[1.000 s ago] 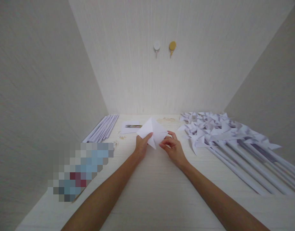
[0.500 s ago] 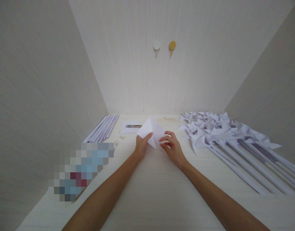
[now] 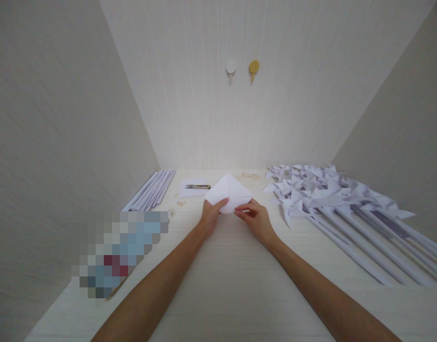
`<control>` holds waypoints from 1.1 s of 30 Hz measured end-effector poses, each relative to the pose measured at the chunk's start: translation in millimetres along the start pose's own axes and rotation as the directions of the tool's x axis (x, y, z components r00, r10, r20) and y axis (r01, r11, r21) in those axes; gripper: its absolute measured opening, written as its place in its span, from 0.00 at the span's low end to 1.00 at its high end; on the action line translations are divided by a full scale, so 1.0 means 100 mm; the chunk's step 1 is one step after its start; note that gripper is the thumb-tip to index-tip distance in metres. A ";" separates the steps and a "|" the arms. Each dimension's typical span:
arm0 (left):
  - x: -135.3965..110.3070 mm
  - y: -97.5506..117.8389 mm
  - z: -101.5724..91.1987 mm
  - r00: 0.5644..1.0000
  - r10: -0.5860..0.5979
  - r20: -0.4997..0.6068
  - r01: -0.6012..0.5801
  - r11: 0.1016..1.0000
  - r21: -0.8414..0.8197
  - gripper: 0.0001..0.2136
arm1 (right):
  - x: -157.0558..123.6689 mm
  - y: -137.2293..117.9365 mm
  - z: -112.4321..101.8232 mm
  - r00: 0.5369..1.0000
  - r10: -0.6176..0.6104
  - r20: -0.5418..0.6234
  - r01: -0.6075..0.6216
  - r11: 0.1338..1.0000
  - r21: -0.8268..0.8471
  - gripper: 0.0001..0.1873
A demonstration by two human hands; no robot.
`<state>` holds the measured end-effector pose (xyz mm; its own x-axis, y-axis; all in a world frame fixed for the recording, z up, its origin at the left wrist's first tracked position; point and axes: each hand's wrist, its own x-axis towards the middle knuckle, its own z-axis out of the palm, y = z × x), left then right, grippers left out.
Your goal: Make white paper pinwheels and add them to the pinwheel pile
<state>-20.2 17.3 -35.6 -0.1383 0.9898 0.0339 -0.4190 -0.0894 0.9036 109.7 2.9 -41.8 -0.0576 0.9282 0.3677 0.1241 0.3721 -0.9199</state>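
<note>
A folded white paper sheet (image 3: 230, 191) is held up just above the pale table (image 3: 232, 285), pointed end away from me. My left hand (image 3: 210, 216) pinches its left near corner with thumb on top. My right hand (image 3: 257, 219) pinches the right near edge, fingers curled together. Both hands meet at the paper's near side.
A heap of finished white paper pinwheels (image 3: 311, 190) with long rolled sticks (image 3: 364, 237) fills the right side. Rolled paper sticks (image 3: 152, 190) lie at the far left. Small scissors (image 3: 197, 186) rest on a paper square behind the hands. A blurred package (image 3: 120, 251) lies at left. Walls close in on three sides.
The paper has turned and flattened: its hanging lower point is folded up, and it now sits wider between the hands. My right hand has moved a little toward the left hand.
</note>
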 end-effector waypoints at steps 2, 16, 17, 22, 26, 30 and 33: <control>0.00 0.00 0.00 1.000 -0.019 0.005 0.019 1.000 0.009 0.19 | 0.02 0.02 -0.01 0.999 0.039 -0.038 -0.038 0.998 0.046 0.04; -0.05 -0.03 0.05 0.997 -0.022 0.071 0.014 0.994 0.108 0.19 | 0.05 0.08 -0.02 0.970 0.197 -0.145 -0.185 0.979 0.090 0.12; -0.06 -0.02 0.05 0.997 -0.027 0.066 0.020 0.994 0.109 0.19 | 0.05 0.08 -0.02 0.970 0.191 -0.152 -0.181 0.980 0.078 0.12; -0.07 -0.02 0.05 0.995 -0.064 0.077 0.055 0.992 0.110 0.18 | 0.06 0.08 -0.02 0.968 0.153 -0.201 -0.153 0.988 0.014 0.10; -0.08 -0.03 0.04 0.994 -0.073 0.077 0.063 0.991 0.116 0.18 | 0.05 0.06 -0.01 0.963 0.153 -0.221 -0.156 0.988 0.002 0.10; -0.07 -0.03 0.04 0.999 -0.043 0.020 0.039 0.986 0.164 0.19 | 0.04 0.01 0.00 0.961 0.158 -0.225 -0.161 0.987 0.006 0.09; -0.08 -0.04 0.06 1.000 -0.027 0.011 0.024 0.983 0.179 0.18 | 0.04 -0.01 0.00 0.962 0.149 -0.230 -0.150 0.989 0.014 0.09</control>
<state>-12.2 10.6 -36.5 -0.1168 0.9930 0.0148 -0.2544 -0.0443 0.9661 109.6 6.4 -39.0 0.1910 0.9498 0.2479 0.1178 0.2285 -0.9664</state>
